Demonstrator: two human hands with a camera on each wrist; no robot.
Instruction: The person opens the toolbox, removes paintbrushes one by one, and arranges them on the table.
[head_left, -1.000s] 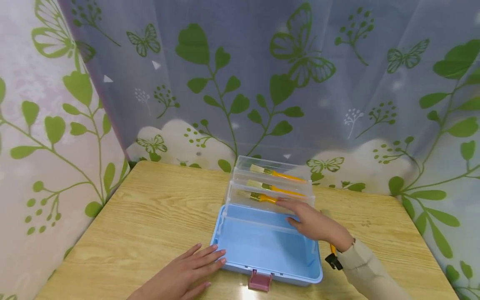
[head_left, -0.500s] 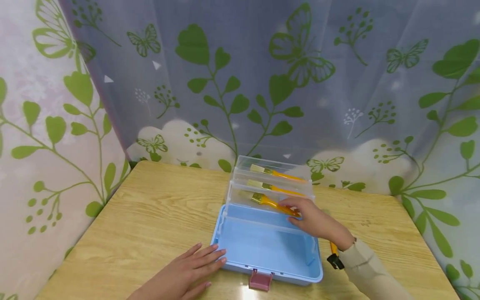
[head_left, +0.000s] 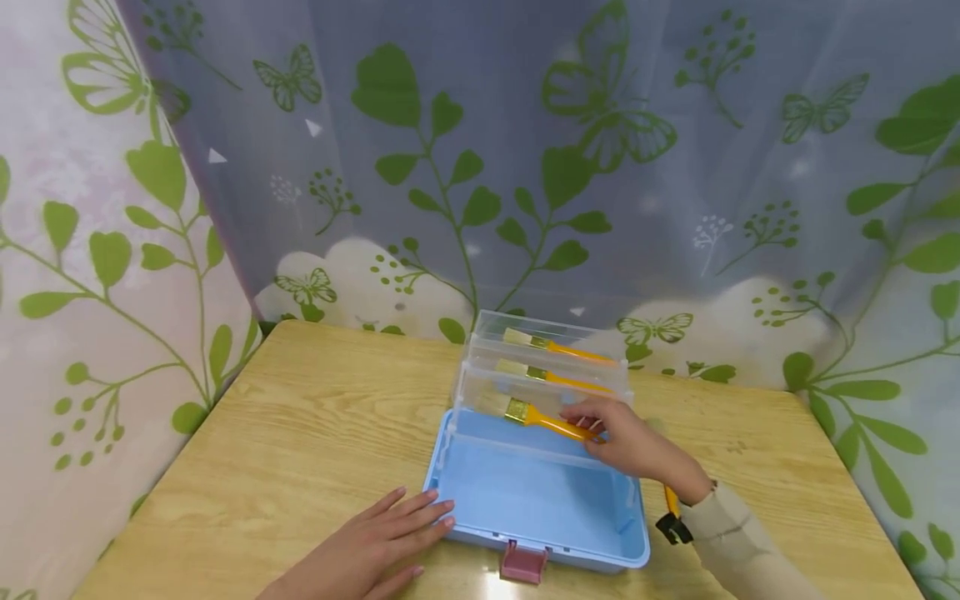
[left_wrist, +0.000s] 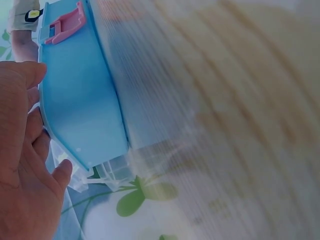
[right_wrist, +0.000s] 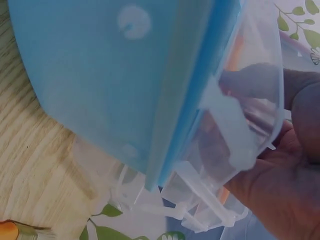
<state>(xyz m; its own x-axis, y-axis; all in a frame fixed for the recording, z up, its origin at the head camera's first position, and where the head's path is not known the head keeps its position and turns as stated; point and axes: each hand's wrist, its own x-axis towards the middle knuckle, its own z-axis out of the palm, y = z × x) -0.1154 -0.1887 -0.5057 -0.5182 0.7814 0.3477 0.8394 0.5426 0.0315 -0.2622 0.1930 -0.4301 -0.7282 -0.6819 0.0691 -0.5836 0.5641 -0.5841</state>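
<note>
My right hand (head_left: 626, 437) pinches the orange handle of a flat paintbrush (head_left: 547, 419) in the head view. The brush slants above the back part of a light blue box (head_left: 525, 500), its gold ferrule toward the left. Clear stepped trays (head_left: 468, 383) rise behind the box. One paintbrush (head_left: 570, 352) lies in the top tray and another paintbrush (head_left: 573, 382) in the tray below. My left hand (head_left: 367, 542) rests with fingers spread at the box's front left corner. In the right wrist view, the clear plastic partly veils the right fingers.
A pink latch (head_left: 523, 562) hangs at the box's front edge. Another paintbrush (head_left: 671, 500) lies on the wooden table (head_left: 337, 400) right of the box, partly hidden by my right forearm. A patterned curtain (head_left: 480, 208) stands behind the table.
My right hand has gone from touching the lowest tray's paintbrush to pinching its handle. That brush has come forward and down, toward the box's inside. The left hand stays put.
</note>
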